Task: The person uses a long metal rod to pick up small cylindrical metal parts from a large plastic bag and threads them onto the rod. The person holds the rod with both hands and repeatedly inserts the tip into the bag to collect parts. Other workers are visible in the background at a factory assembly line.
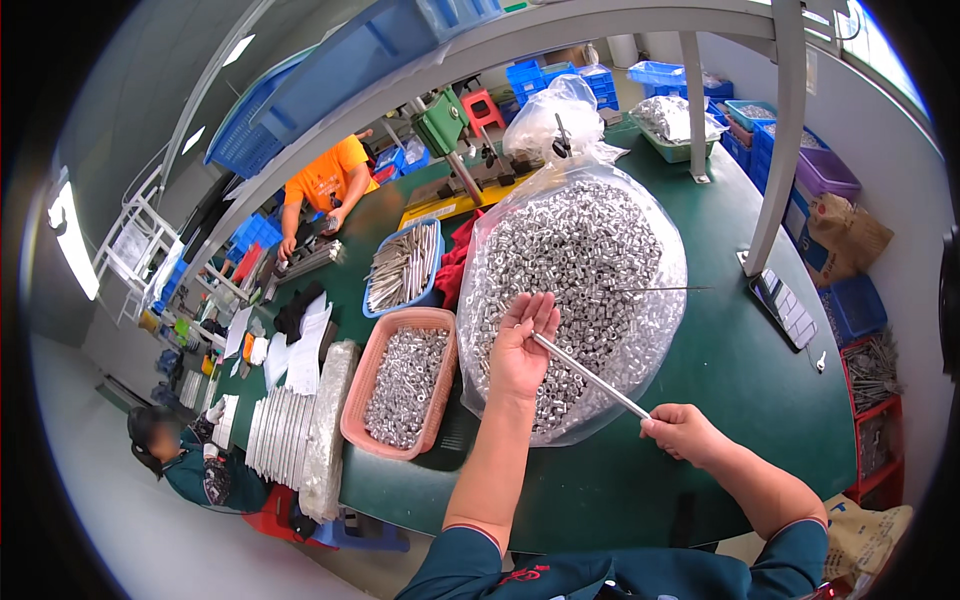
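- Right hand (pixel 685 435): fingers closed on one end of silver rod (pixel 592 376).
- Left hand (pixel 522 350): palm up, fingers open, slightly curled, at rod's other end.
- Rod: slanted over clear bag (pixel 660 330) of metal tubes (pixel 590 260).
- Phone (pixel 784 310): near desk's (pixel 760 410) right edge.
- Pink basket (pixel 352 425): just left of bag.

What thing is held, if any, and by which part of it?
A rod, held at its lower-right end by the right grip. Its other end is at the open left grip; contact there is unclear.
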`<state>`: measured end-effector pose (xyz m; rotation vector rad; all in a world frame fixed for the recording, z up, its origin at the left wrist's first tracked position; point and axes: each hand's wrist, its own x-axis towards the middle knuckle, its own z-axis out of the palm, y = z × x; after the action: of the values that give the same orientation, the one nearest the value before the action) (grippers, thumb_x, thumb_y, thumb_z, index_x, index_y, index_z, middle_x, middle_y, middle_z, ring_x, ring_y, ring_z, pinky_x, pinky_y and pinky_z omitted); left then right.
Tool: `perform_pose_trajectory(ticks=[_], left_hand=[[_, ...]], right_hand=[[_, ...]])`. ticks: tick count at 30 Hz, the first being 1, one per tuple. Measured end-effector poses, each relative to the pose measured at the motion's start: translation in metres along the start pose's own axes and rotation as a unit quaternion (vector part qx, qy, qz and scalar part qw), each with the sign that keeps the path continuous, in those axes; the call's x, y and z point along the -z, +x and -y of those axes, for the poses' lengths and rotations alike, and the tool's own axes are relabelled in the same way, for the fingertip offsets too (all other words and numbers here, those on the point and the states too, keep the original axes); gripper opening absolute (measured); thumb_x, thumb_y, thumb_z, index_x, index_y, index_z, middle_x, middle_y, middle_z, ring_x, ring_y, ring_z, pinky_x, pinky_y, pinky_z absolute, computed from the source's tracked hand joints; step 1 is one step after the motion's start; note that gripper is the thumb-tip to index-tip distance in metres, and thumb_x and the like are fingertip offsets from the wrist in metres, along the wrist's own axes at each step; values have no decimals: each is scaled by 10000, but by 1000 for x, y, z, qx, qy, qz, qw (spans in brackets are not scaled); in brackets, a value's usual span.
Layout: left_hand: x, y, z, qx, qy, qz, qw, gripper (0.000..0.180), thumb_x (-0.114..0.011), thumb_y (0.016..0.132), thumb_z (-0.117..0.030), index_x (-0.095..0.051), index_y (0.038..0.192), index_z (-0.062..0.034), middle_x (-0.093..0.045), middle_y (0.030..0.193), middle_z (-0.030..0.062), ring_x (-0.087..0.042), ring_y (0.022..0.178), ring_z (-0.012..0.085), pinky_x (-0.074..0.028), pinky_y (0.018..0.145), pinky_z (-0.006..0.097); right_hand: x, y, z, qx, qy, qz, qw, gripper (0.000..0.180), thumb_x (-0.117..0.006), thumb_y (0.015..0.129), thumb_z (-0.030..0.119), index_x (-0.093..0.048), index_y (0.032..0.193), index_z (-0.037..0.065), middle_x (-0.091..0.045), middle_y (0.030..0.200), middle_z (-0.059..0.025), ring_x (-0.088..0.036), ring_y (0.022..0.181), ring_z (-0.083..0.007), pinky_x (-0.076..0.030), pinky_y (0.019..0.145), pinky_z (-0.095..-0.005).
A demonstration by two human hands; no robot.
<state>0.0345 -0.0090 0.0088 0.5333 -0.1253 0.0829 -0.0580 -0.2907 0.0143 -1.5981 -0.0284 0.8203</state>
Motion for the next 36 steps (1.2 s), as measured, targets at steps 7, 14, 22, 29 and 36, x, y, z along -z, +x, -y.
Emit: perform_pose_trajectory(ticks=[7, 14, 22, 29, 36], left_hand=[[5, 3, 4, 76, -44, 65, 994, 407, -474, 970, -319, -556, 1179, 21, -589, 1220, 208, -528, 1202, 355, -403, 1058, 483], [-5, -1, -12, 51, 10, 32, 998, 706, -319, 961, -570, -526, 1214, 56, -558, 1238, 243, -495, 1222, 382, -381, 1066, 491], [-9, 1, -6, 43, 94, 28, 994, 771, -276, 942, -628, -515, 1232, 45, -586, 1194, 220, -533, 1172, 375, -418, 1025, 478], [-7, 0, -8, 28, 128, 45, 990, 648, -288, 967, -571, -474, 1305, -51, -625, 1132, 206, -578, 1117, 368, -456, 980, 477], [-8, -2, -2, 29, 23, -17, 999, 378, -448, 991, -316, -451, 1329, -148, -637, 1154, 185, -598, 1105, 361, -481, 964, 497]], right_hand=[[3, 3, -3, 9, 35, -6, 999, 233, -588, 924, 253, -632, 915, 25, -468, 656, 42, -377, 529, -32, -297, 450, -207], [5, 1, -1, 20, 22, -2, 1000, 241, -594, 921, 264, -636, 915, 27, -472, 661, 46, -389, 540, -33, -312, 465, -208], [3, 1, -2, 18, -14, -2, 1000, 246, -589, 923, 276, -639, 917, 35, -477, 671, 48, -406, 561, -36, -335, 490, -208], [3, 1, -1, 14, -26, 5, 1000, 249, -587, 925, 280, -634, 903, 36, -477, 678, 44, -407, 570, -36, -337, 495, -209], [4, 2, -2, -1, 5, 24, 1000, 248, -584, 932, 282, -620, 915, 37, -453, 662, 53, -376, 542, -34, -306, 468, -208]])
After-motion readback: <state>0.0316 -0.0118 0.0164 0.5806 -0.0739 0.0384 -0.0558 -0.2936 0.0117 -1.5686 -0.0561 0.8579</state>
